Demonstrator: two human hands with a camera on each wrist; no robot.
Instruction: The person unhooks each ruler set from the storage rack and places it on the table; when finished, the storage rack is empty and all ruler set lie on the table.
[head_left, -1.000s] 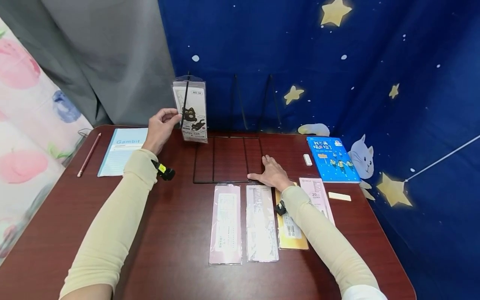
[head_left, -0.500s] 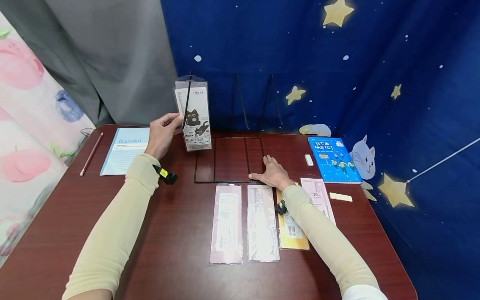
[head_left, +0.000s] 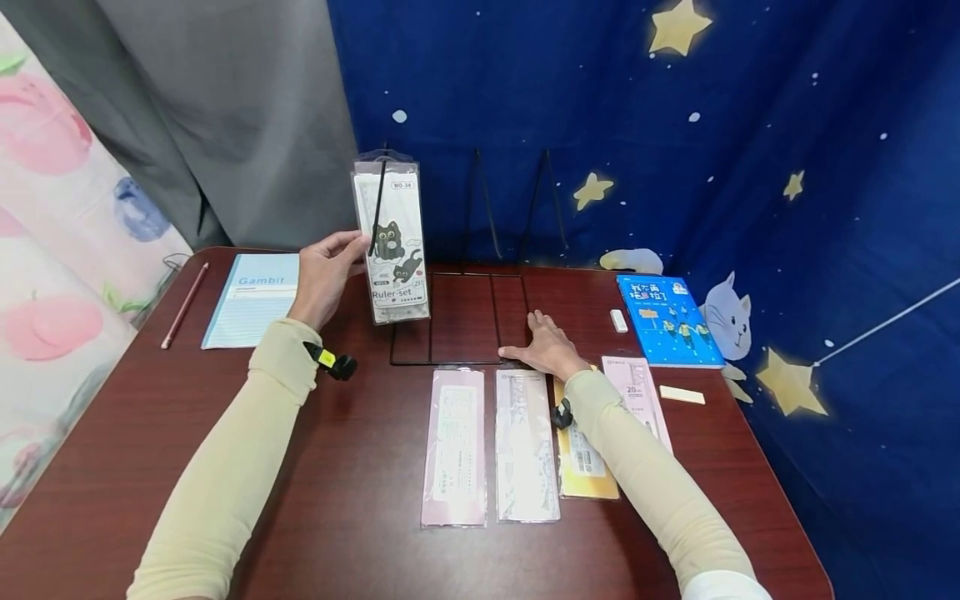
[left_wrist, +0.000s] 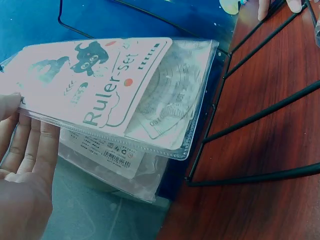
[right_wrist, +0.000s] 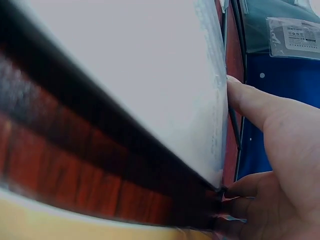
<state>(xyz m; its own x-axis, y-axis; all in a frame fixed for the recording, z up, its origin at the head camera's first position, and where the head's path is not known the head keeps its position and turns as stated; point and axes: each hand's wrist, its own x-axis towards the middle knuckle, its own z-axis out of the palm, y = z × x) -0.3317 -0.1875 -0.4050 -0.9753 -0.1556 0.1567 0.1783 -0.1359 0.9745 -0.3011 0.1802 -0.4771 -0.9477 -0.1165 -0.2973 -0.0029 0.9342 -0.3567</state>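
At the left hook of a black wire rack (head_left: 457,364) hangs a clear-sleeved ruler set (head_left: 396,250) with black cats on its white card. My left hand (head_left: 324,275) pinches its left edge between thumb and fingers. In the left wrist view, a second pack (left_wrist: 107,155) with a barcode label shows behind the front ruler set (left_wrist: 100,85). My right hand (head_left: 551,343) rests on the rack's base at its front right corner, fingers spread. Below the base lie a pink ruler pack (head_left: 453,450), a pale ruler pack (head_left: 527,450) and a yellow pack (head_left: 585,467), partly under my right forearm.
Another pink ruler pack (head_left: 633,387) lies right of my forearm. Farther right are a blue book (head_left: 670,321), a white eraser (head_left: 618,321) and a cream block (head_left: 682,394). A notebook (head_left: 255,300) and a pencil (head_left: 184,306) lie at the left. Curtains stand behind the table.
The front ruler set's lower end has swung toward me and slightly right, with my left hand still on its edge. My right hand stays in place on the rack base.
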